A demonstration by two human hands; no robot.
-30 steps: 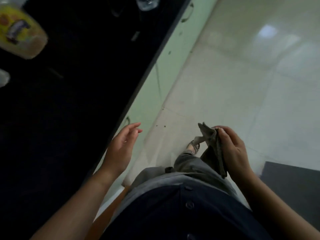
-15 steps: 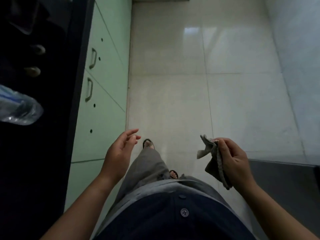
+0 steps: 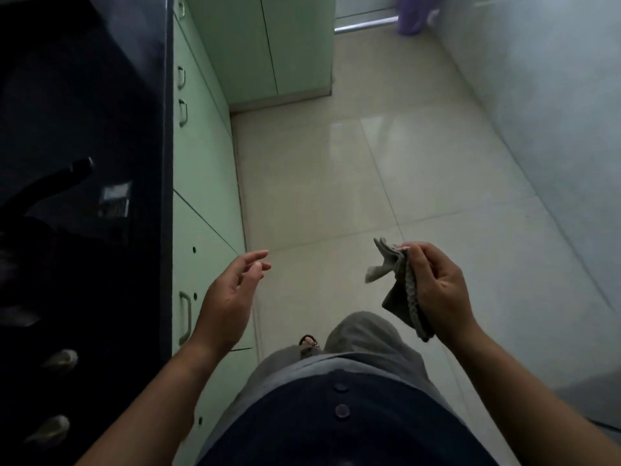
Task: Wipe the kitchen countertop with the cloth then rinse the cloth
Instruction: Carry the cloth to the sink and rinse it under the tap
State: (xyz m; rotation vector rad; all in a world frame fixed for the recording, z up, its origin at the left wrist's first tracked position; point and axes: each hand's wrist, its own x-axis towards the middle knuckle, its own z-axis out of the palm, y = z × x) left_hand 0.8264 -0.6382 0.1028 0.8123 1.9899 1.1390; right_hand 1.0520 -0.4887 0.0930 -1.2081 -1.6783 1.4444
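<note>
My right hand (image 3: 437, 287) holds a crumpled grey cloth (image 3: 400, 290) over the floor, well to the right of the counter. The cloth hangs from my fingers with one corner sticking up. My left hand (image 3: 232, 297) is empty, fingers apart, held in the air beside the cabinet fronts. The black countertop (image 3: 100, 112) runs along the left edge of the head view, very dark. A dark curved tap (image 3: 47, 186) shows on it at mid left.
Pale green cabinet doors with handles (image 3: 201, 169) line the counter's front, and a green cabinet block (image 3: 268, 45) stands ahead. Glossy beige floor tiles (image 3: 386, 169) lie in front of me. A grey wall (image 3: 554, 112) runs on the right. Purple object (image 3: 413, 11) at the far end.
The view has swung from the countertop toward the aisle floor and further along the counter. Both hands keep about the same pose, the cloth still in my right hand.
</note>
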